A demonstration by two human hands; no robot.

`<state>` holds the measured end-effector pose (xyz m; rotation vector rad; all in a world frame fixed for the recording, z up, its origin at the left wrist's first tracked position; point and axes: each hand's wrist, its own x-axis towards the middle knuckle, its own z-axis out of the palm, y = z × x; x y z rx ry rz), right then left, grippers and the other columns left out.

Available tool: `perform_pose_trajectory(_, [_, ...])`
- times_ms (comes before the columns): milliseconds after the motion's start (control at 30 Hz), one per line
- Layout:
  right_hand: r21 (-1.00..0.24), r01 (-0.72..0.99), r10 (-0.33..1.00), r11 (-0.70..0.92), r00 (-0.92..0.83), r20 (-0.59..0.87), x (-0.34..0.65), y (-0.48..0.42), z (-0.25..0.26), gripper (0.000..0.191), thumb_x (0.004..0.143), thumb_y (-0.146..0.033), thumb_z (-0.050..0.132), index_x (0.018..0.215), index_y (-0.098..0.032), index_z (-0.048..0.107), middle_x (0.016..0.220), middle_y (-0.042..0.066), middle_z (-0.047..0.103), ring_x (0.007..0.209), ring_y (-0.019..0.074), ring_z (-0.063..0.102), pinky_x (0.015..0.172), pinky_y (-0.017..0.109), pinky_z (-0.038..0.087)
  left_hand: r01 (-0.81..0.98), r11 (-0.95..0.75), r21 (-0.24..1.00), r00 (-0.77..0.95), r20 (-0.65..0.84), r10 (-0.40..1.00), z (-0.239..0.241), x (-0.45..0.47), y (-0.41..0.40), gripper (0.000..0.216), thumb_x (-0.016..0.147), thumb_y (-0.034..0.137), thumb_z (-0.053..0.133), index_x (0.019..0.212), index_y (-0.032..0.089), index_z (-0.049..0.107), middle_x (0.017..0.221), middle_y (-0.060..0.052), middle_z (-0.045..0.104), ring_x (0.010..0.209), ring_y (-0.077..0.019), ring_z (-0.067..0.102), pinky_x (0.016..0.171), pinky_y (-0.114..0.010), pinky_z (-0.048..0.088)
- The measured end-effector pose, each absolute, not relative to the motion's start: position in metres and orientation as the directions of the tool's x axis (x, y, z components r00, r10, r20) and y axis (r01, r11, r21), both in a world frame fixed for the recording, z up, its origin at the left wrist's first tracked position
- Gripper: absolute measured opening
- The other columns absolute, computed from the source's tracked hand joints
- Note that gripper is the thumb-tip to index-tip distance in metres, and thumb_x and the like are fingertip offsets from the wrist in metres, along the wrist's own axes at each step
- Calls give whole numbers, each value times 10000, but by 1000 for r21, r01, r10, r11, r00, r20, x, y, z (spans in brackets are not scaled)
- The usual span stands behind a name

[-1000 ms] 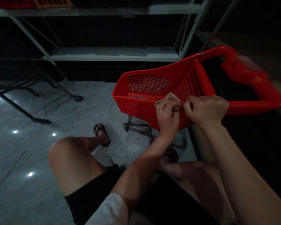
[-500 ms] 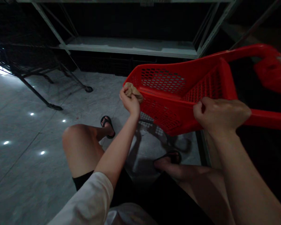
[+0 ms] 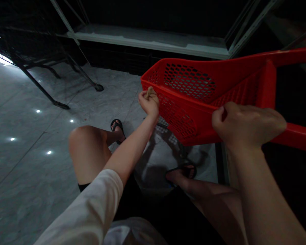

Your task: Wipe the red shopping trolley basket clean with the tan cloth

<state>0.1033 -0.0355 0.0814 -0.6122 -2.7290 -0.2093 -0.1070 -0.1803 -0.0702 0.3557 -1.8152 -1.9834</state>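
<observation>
A red plastic shopping cart with a perforated basket stands in front of my knees. My left hand is closed around a small brownish cloth, pressed against the outside of the basket's near front corner. My right hand grips the near rim of the basket, fingers curled over the edge. I am seated, with bare knees and black sandals below the cart.
A pale metal shelf runs across the back, low above the floor. Dark frame legs of another rack stand at the left. The glossy grey tile floor reflects ceiling lights. Dark shelving lies to the right.
My left hand carried the cloth from the basket's near rim beside my right hand out to the front corner. The right hand kept its grip on the rim.
</observation>
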Motion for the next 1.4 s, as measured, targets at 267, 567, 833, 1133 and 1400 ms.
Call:
perform_pose_trajectory(267, [138,472,380,871,-824,420,96,-41,75,375,908,-319,453,895,-150,788,728,183,689,627,250,549,649,384,249,199,-15,980,-880,172,-443,-68,-83,-168,344,808,-51,512,999,234,525,1135,-48,606,1203,-189,591,1125,-357,427])
perform_pose_trajectory(567, [235,473,365,849,-847,386,96,-45,79,400,932,-292,437,947,-116,796,773,222,727,650,264,600,645,392,267,220,-51,974,-973,215,-84,-90,74,-112,329,759,-41,569,930,240,544,1026,-42,597,1076,-218,590,1029,-371,466])
perform_pose_trajectory(833, [139,415,316,899,-835,451,102,-43,75,369,930,-308,458,945,-156,793,730,156,683,694,270,597,684,380,294,157,18,987,-944,155,-290,-63,-47,-157,342,850,-28,469,1060,223,568,1194,-86,610,1226,-202,573,1135,-372,418])
perform_pose_trajectory(1133, [168,389,271,906,-836,477,103,-43,75,345,914,-295,459,914,-166,779,692,142,673,680,268,579,674,371,289,190,-41,981,-937,168,-307,-78,8,-133,361,872,294,794,1168,233,595,1217,-82,626,1208,-219,601,1112,-383,445])
perform_pose_trajectory(1400, [155,381,265,912,-832,488,103,-39,73,348,889,-306,467,913,-161,783,667,139,667,644,248,547,658,366,292,230,-28,973,-973,229,-38,-76,63,-121,315,764,24,719,940,256,598,1052,-23,650,1054,-216,623,959,-365,493])
